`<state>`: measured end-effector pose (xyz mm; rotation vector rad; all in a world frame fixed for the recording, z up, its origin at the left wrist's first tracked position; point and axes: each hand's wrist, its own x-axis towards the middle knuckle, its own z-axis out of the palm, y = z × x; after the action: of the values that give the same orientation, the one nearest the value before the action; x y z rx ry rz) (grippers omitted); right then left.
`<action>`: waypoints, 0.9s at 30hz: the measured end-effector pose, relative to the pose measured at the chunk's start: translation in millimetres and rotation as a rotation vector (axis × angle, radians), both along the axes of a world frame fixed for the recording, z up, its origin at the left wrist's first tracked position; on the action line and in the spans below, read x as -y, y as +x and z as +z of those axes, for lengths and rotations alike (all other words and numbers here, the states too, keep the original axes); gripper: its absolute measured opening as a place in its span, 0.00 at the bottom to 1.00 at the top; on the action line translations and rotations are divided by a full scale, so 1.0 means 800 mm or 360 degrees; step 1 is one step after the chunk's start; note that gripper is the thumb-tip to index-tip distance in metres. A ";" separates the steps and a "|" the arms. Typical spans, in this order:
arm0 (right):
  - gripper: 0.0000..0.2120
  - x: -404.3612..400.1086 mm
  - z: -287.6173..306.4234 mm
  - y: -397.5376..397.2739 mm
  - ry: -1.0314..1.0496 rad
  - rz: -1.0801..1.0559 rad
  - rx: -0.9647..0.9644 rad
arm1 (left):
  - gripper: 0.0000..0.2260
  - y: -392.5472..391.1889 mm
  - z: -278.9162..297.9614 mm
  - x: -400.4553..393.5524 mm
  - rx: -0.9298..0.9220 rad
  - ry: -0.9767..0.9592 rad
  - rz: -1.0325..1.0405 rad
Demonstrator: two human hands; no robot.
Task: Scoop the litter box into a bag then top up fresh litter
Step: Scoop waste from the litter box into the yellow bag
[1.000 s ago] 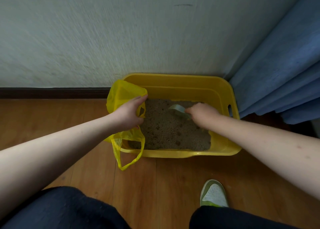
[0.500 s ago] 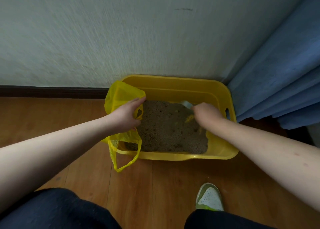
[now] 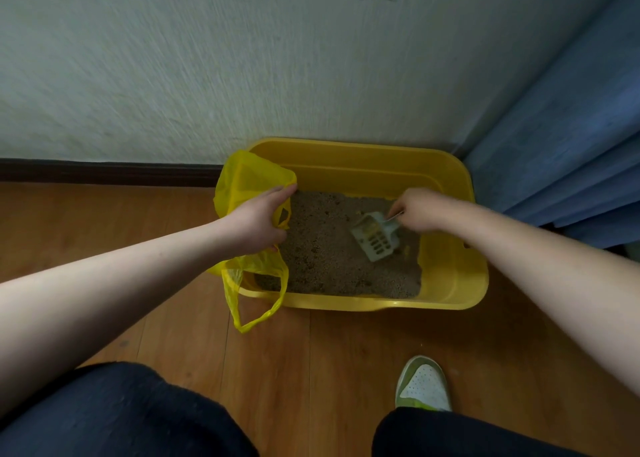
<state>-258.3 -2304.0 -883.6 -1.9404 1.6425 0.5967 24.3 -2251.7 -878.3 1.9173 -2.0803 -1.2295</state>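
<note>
Nearest the camera, dark trousers (image 3: 114,411) fill the bottom edge, and a green-and-white shoe (image 3: 423,384) stands on the wooden floor (image 3: 194,345) at about five o'clock. Past them the yellow litter box (image 3: 450,283) sits against the wall (image 3: 242,58), with a blue curtain (image 3: 571,138) at two o'clock.

The left hand (image 3: 258,222), at nine o'clock of the box, grips the rim of a yellow plastic bag (image 3: 242,179) that drapes over the box's left edge, one handle loop hanging to the floor. The right hand (image 3: 420,209), at two o'clock of the box, pinches the handle of a pale slotted scoop (image 3: 375,236) whose blade lies in the litter (image 3: 329,259).

The bag's mouth looks narrow and slack; if it sags, scooped clumps could miss it and land on the floor. A quick lift could also flick grains over the rim.

Compared with half a second ago, the scoop has swung toward the near side, its slotted blade now plainly showing, while the left hand has kept its hold.
</note>
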 end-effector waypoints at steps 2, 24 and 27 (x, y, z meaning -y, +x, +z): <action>0.15 0.007 0.001 -0.027 0.0122 -0.0056 -0.0119 | 0.40 -0.001 0.000 0.000 0.0001 0.0007 -0.0001; 0.17 -0.095 -0.104 -0.006 0.0710 -0.0592 0.0339 | 0.40 0.003 0.016 -0.004 0.0002 0.0028 0.0031; 0.14 -0.095 -0.115 0.011 0.0729 -0.0585 0.0316 | 0.40 0.007 0.023 -0.001 -0.0008 0.0020 0.0038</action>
<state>-249.3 -2227.7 -975.9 -1.2899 1.5227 0.5520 30.2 -2250.9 -859.6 1.9365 -2.0464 -1.2445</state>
